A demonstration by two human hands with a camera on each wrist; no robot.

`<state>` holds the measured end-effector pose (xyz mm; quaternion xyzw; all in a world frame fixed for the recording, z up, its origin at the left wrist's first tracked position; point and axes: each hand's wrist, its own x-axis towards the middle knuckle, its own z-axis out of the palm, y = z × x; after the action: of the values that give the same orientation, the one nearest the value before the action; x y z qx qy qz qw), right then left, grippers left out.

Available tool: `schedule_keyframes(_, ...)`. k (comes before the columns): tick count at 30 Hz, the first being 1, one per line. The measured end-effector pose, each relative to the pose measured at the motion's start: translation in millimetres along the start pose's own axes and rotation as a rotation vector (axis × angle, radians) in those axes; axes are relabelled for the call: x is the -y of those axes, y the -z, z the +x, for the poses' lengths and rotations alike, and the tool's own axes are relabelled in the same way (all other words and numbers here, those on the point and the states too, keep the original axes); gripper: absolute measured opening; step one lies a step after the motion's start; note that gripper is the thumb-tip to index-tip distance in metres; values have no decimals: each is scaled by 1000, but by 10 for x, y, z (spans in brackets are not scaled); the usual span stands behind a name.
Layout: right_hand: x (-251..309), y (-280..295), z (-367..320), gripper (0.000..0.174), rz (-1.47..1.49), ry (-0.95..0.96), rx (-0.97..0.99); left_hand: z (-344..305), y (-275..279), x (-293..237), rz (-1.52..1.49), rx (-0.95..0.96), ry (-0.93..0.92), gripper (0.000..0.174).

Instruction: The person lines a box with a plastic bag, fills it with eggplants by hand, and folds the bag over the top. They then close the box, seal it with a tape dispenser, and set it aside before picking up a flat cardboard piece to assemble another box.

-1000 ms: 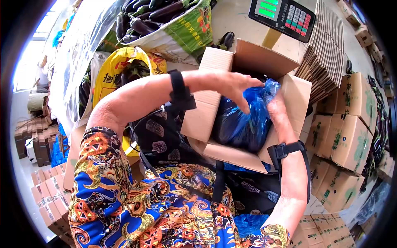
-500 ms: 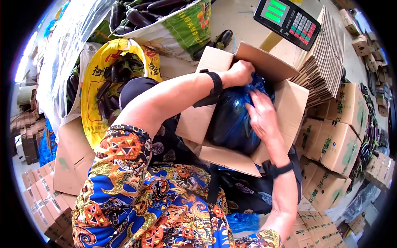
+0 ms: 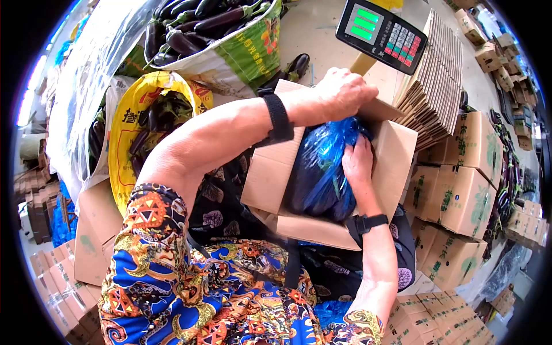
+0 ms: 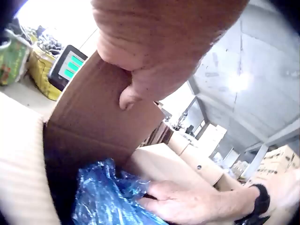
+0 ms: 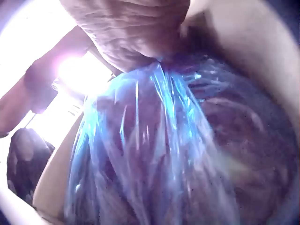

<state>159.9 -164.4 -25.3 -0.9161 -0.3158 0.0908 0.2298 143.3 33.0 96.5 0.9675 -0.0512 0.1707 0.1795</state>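
An open cardboard box (image 3: pixel 267 181) holds a filled blue plastic bag (image 3: pixel 322 167) with dark contents. My left hand (image 3: pixel 342 95) grips the box's far flap (image 4: pixel 93 112); in the left wrist view the thumb lies on the flap's inner face. Inside the box my right hand (image 3: pixel 359 164) holds the bag near its gathered top. Folds of the blue film (image 5: pixel 173 117) run together under that hand (image 5: pixel 136 33) in the right wrist view, where its fingertips are hidden. Crumpled film (image 4: pixel 110 187) stands up beside the right hand (image 4: pixel 183 204) in the left wrist view.
Beyond the box are a scale display (image 3: pixel 381 34) and stacked flat cardboard (image 3: pixel 434 80). Eggplants fill a large sack (image 3: pixel 230 72) and a yellow bag (image 3: pixel 123 155) on the left. Closed cartons (image 3: pixel 460 195) are piled on the right.
My left hand has left the bag's top and moved onto the far flap, which now leans inward more. My right hand has shifted about the bag's neck and stays inside the box.
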Motion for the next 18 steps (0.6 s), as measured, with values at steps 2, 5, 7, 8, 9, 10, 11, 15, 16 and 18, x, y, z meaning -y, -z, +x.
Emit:
schedule_keyframes(2,30,77,-200,41,12,101,-221,32,27,-97,9,65,-4,18)
schedule_keyframes(5,335,539,-389,42,-33,167,-209,117,-31,-158,-15,88,-21,20)
schedule_keyframes(7,518,856,-447,40,-36,207,-205,140,-50,-189,-42,102,-26,21)
schedule_keyframes(8,551,949,-451,40,-27,226,-159,141,-45,-194,-53,112,-26,21)
schedule_keyframes(9,566,996,-460,39,-15,243,-117,142,-33,-201,-61,122,-31,21)
schedule_keyframes(10,580,963,-430,36,15,281,-73,133,-22,-201,-68,138,-27,20)
schedule_keyframes(11,476,800,-376,38,33,271,-50,98,-17,-186,-74,155,-24,19)
schedule_keyframes(15,45,111,-90,51,124,72,41,-120,-32,-128,-151,127,-99,20)
schedule_keyframes(16,33,136,-67,50,137,45,85,-162,6,-156,-149,159,-123,22)
schedule_keyframes(18,-20,133,-67,47,33,98,179,-330,-97,-143,-191,272,-166,24)
